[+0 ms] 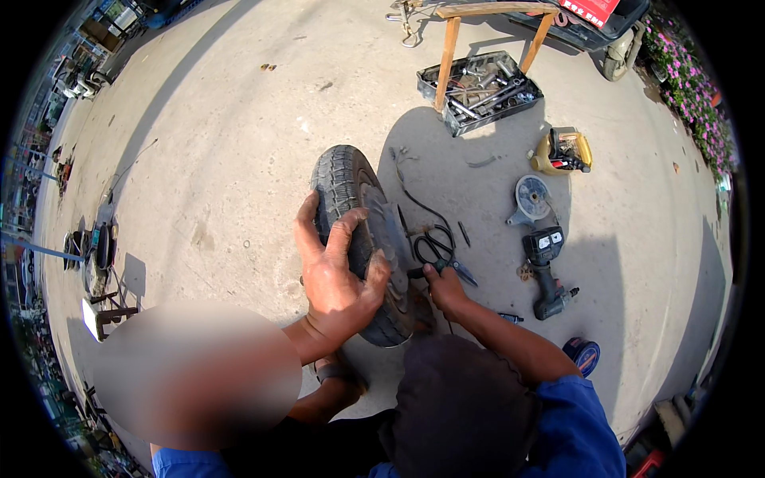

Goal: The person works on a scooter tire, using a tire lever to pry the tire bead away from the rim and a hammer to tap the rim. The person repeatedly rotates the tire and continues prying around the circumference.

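Note:
A black tyre on a metal wheel point(336, 175) stands upright in front of me. My left hand point(339, 279) grips it over the tread, fingers spread round it. My right hand point(442, 288), beside the wheel's right side, is closed on a dark-handled tool point(417, 272) at the hub; its working end is hidden. Black-handled scissors point(464, 274) lie just above that hand, near a thin pointed rod point(464, 233) and a dark hose point(422, 199).
A crate of sockets and wrenches point(486, 95), a yellow container of tools point(562, 151), a metal hub part point(532, 199), a cordless power tool point(546, 271) and a round tin point(583, 354) lie rightward. A wooden frame point(494, 12) stands behind; assorted equipment point(102, 247) sits left.

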`<state>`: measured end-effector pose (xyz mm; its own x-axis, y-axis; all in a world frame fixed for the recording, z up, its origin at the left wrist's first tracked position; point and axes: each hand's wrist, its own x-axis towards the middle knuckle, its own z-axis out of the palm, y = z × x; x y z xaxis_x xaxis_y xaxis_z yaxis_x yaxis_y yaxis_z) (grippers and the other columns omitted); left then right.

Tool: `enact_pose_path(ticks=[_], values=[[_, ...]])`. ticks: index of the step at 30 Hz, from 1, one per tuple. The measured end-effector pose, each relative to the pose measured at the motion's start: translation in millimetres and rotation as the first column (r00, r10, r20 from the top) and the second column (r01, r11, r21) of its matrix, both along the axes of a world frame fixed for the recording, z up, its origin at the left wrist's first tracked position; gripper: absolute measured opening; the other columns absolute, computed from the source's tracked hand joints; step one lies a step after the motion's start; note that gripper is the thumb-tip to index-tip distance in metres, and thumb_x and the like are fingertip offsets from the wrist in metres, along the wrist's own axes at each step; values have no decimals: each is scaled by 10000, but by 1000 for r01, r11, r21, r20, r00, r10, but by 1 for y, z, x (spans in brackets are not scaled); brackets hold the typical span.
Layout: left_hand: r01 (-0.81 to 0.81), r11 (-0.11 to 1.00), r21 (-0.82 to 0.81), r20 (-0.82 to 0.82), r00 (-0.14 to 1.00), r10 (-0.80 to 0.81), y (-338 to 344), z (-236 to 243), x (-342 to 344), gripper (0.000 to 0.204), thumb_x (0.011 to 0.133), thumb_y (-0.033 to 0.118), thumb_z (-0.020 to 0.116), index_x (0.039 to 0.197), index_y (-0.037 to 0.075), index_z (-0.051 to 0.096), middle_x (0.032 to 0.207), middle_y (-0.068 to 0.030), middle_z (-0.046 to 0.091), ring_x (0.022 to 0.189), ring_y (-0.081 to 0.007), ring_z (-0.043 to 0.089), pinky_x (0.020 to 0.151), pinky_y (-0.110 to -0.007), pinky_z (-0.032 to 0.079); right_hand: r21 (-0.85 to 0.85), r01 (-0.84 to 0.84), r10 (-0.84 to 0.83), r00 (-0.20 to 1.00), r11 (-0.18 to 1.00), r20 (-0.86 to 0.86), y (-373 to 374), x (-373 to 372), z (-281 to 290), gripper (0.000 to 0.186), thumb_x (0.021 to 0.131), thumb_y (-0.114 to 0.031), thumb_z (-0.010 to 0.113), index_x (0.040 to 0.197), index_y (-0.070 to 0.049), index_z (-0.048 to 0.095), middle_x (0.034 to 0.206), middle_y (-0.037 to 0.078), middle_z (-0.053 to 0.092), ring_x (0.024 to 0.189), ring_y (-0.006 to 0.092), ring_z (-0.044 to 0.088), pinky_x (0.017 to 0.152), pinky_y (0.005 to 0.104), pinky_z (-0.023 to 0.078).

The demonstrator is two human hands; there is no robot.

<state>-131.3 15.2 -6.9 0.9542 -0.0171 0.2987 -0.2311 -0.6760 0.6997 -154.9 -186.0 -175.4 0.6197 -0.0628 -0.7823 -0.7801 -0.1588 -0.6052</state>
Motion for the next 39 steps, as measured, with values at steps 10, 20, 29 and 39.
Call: enact_pose_path(ticks=[10, 20, 29, 39], values=[[22, 999, 43, 28, 999, -23, -7, -1, -8, 589, 746, 81, 780, 1312, 76, 618, 1520, -392, 264, 1394, -598, 356, 1104, -567, 413, 54, 0, 4, 997, 999, -77, -2, 4, 11, 541, 1068, -407, 585, 1136, 127, 538, 1056, 206, 619, 869, 290, 692, 616, 442, 562], [11, 999, -44, -64, 998, -13, 10, 4, 40, 510, 781, 162, 715, 1264, 23, 627, 1456, -278, 372, 1405, -452, 408, 1123, -502, 425, 115, 14, -5, 997, 993, -75, -4, 15, 5, 529, 1053, -432, 597, 1075, 94, 554, 947, 175, 606, 882, 276, 663, 632, 436, 557], [-51, 998, -27, -196, 980, 45, 20, 14, 97, 479, 754, 155, 740, 1203, -1, 680, 1388, -230, 451, 1292, -364, 512, 1116, -416, 454, 25, -32, 24, 962, 999, 272, -2, 22, 1, 532, 1047, -450, 571, 856, 45, 615, 679, 96, 608, 626, 200, 596, 536, 408, 514], [-43, 999, -24, -220, 975, 37, 29, 10, 118, 483, 749, 165, 748, 1206, 19, 697, 1337, -212, 502, 1276, -348, 517, 1120, -405, 439, 157, 107, -142, 962, 982, 233, 3, 27, -14, 482, 1040, -417, 575, 791, -6, 617, 667, 54, 590, 564, 155, 518, 524, 378, 395]])
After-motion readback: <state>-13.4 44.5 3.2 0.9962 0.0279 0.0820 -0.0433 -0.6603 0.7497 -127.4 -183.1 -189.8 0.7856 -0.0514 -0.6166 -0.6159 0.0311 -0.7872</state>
